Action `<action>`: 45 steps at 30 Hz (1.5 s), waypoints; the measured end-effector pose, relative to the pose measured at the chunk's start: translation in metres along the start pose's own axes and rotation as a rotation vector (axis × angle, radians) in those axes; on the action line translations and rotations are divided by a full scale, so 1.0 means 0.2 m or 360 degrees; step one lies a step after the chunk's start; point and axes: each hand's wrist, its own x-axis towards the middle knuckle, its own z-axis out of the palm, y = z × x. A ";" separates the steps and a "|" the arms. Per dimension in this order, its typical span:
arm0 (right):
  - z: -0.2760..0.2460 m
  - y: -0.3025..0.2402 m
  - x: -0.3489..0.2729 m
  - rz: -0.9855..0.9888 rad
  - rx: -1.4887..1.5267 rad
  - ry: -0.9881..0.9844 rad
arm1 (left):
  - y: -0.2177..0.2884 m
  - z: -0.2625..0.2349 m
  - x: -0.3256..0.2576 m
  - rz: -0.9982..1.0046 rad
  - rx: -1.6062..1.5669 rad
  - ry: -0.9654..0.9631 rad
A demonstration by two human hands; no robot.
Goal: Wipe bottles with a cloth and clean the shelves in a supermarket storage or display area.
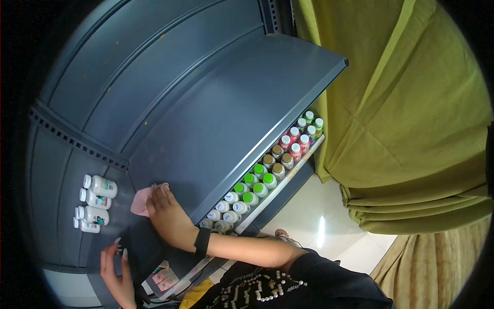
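matt grey painted metal shelf, soft pink cloth, glossy plastic bottles, olive fabric curtain, shiny floor tiles

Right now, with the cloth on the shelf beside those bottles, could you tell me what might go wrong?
1. The right hand presses a pink cloth close to four white bottles lying on their sides; a wide swipe could roll them.
2. The left hand rests near the grey shelf edge, so bottles pushed that way might drop off.
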 end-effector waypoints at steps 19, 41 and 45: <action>0.03 -0.14 -0.01 -0.0104 0.0347 0.0145 | -0.40 -0.21 -0.23 -0.0148 0.0053 0.0218; -0.06 -0.49 -0.16 0.0622 0.1114 0.0348 | -1.99 -0.43 0.08 -0.0462 0.0469 0.0071; -0.07 -0.46 -0.13 0.0555 0.1181 0.0454 | -2.24 -0.36 0.24 -0.0447 0.0253 0.0128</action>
